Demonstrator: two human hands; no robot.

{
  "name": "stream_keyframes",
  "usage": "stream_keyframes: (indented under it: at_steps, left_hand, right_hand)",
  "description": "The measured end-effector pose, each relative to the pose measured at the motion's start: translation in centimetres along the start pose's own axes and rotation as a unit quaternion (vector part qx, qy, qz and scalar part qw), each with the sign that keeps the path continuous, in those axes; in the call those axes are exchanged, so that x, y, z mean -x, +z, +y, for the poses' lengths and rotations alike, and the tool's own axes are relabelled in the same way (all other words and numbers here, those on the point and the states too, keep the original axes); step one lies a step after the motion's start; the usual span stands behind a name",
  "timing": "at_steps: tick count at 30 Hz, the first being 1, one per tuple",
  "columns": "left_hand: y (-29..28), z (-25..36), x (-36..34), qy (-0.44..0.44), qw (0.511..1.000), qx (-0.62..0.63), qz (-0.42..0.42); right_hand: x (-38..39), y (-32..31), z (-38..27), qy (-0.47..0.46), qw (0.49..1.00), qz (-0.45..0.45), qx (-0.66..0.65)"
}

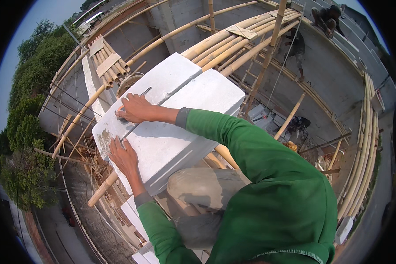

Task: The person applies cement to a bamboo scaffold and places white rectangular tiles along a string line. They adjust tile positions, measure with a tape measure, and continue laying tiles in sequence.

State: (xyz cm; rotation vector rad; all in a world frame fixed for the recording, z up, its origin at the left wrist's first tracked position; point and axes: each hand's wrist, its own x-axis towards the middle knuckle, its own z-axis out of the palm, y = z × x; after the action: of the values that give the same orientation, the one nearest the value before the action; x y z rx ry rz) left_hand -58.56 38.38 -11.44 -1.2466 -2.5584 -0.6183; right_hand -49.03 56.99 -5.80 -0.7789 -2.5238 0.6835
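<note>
Two white lightweight concrete blocks lie side by side, a far block (163, 75) and a near block (171, 132), with a narrow dark gap between them. My right hand (138, 108) is closed over the left part of the far block. From it sticks the thin dark end of a slim tool (146, 91), and a bit of orange shows by the fingers; its exact kind is hidden. My left hand (124, 157) lies with fingers stretched out on the near block's left end, thumb close to the gap. Beside it is a rough, greyish-tan patch (104, 140) on the far block.
Bamboo poles (246, 35) run under and beyond the blocks. More bundled poles (110, 66) with small boards stand at the far left. A person (328, 20) crouches on the wall at the far right; others are lower down. The ground lies well below this scaffold.
</note>
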Motion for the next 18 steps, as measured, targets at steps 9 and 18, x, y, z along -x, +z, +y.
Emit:
stream_keyframes:
  at_steps: [9,18]
  left_hand:
    - [0.3,-0.2,0.2,0.009,1.0,-0.007,0.005]
    - [0.6,-0.9,0.2,0.04,0.999,0.002,0.013]
  right_hand:
    - [33.5,-5.5,10.8,-0.052,0.921,0.343,0.176]
    - [75.0,6.5,25.4,0.468,0.865,-0.087,0.157]
